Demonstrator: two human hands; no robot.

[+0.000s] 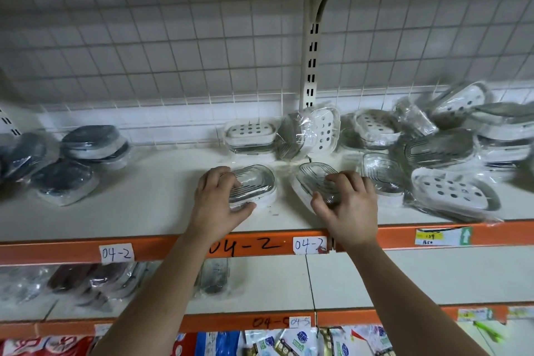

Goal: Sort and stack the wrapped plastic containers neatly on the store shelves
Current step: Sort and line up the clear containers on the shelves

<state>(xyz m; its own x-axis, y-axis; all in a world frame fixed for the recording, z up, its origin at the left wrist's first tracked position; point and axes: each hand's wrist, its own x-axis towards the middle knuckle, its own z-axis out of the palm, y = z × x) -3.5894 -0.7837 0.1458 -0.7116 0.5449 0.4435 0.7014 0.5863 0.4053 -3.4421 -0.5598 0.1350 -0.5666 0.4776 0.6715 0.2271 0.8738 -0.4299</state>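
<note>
**Sorting status: two containers in hand, heap at the right end pending**

We hold one wrapped container in each hand near the front edge of the shelf (161, 211), at its middle. The left hand (219, 199) curls its fingers over the top of the left container (257, 185), with the thumb against its near side. This container lies flat. The right hand (349, 205) grasps the right container (312, 176) in the same manner. This one sits tilted. The two containers lie just beside each other and do not touch.

Done, in our judgement: little. No neat stack of clear containers shows. Toward the back edge, a perforated container (250, 136) lies flat, and a leaning container (309, 133) stands on edge just beside it.

Left to do: the heap (442, 150) at the right end of the shelf lies jumbled, with items overlapping at mixed angles. The dark containers (83, 147) at the left end sit in a loose group, partly piled. We judge the task to be at an early stage, with most of the sorting and stacking not yet done.
</note>
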